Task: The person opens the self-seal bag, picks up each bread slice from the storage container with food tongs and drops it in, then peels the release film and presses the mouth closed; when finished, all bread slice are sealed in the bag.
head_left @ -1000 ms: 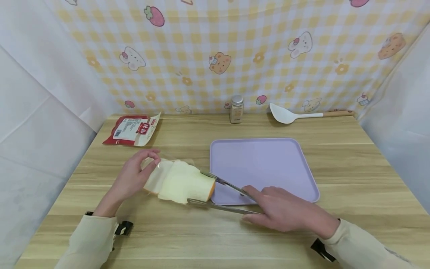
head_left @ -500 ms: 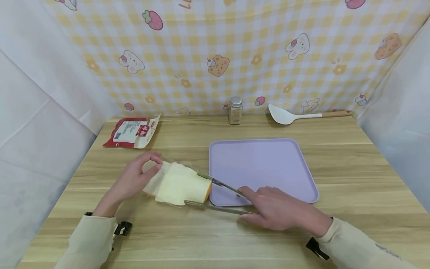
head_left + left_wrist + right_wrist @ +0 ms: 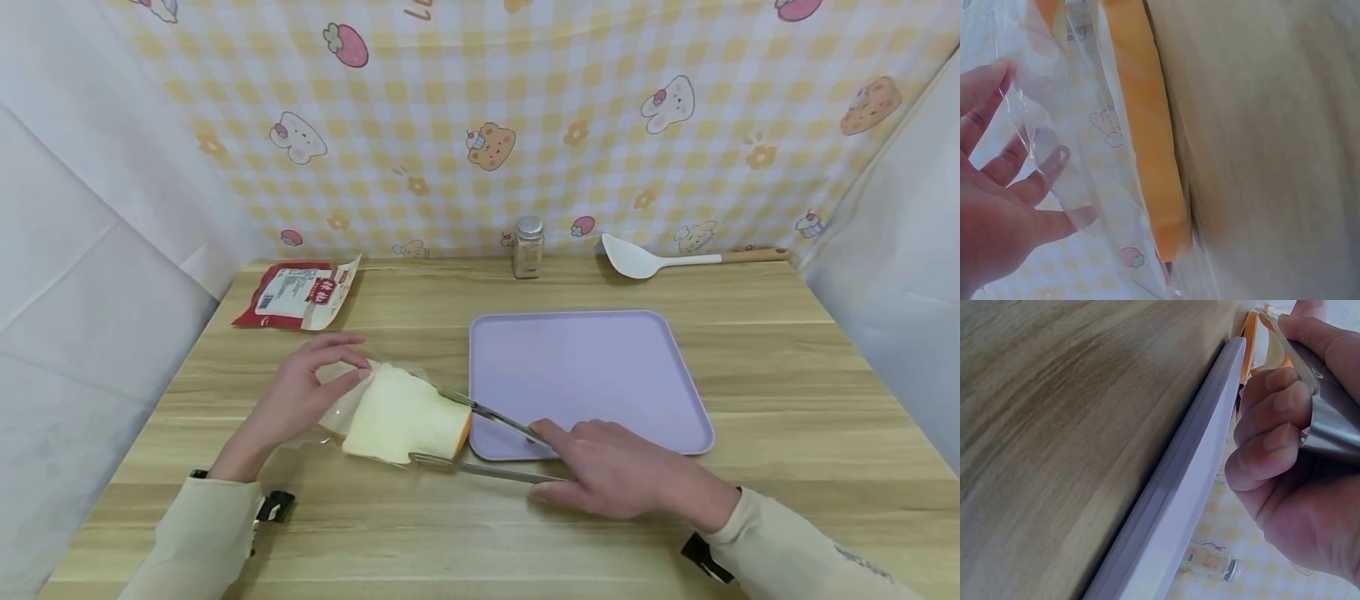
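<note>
A bread slice (image 3: 405, 414), pale with an orange-brown crust (image 3: 1147, 137), lies at centre-left of the head view, its left part inside a clear plastic bag (image 3: 1035, 106). My left hand (image 3: 300, 396) pinches the bag's film between thumb and forefinger at the slice's upper left; the other fingers spread out. Metal tongs (image 3: 502, 473) are in the grip of my right hand (image 3: 611, 467), fingers curled round them in the right wrist view. The tongs' arms stand apart, one tip at each side of the slice's right part; whether they squeeze it is unclear.
A lilac tray (image 3: 585, 375) stands right of the bread, partly under the tongs. Along the back are a red and white packet (image 3: 296, 293), a glass shaker jar (image 3: 528, 248) and a white ladle-like utensil (image 3: 637, 260) with a wooden handle end. A checked curtain (image 3: 420, 108) hangs behind.
My left hand has shifted slightly right, with thumb and forefinger now nearer the slice. The film over the slice's left side has been drawn back leftward. The tongs stay nearly in place.
</note>
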`<state>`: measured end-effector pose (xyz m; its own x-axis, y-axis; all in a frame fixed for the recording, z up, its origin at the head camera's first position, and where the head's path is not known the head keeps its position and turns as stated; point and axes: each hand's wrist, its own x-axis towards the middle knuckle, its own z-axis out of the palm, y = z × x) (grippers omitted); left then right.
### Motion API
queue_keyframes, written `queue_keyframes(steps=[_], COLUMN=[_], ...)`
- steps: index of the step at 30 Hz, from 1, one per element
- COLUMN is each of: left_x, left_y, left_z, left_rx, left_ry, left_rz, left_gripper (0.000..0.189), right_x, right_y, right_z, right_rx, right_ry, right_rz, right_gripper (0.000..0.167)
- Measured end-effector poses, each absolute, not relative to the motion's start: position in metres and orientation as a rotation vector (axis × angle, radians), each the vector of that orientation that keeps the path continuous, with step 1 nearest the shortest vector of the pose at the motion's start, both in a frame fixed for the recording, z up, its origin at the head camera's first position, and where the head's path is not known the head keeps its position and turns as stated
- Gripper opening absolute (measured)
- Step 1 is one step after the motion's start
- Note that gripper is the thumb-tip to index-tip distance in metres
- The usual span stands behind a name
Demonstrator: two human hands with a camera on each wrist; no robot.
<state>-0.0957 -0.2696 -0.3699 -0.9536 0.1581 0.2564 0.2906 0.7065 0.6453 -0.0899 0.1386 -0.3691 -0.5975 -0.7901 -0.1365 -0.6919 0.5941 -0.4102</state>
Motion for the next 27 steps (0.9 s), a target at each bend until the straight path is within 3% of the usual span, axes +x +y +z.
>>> queue_keyframes(steps=[27], left_x=[-0.091], left_y=[-0.268], left_z=[-0.368], left_rx=[-0.317], left_ry=[-2.653], left_rz=[-1.053], left_gripper=[0.011], right_x=[-0.094], right_y=[0.117], right_z=[-0.365], right_rx=[-1.227], right_ry=[2.513], right_rz=[-0.477], right_gripper=[0.061])
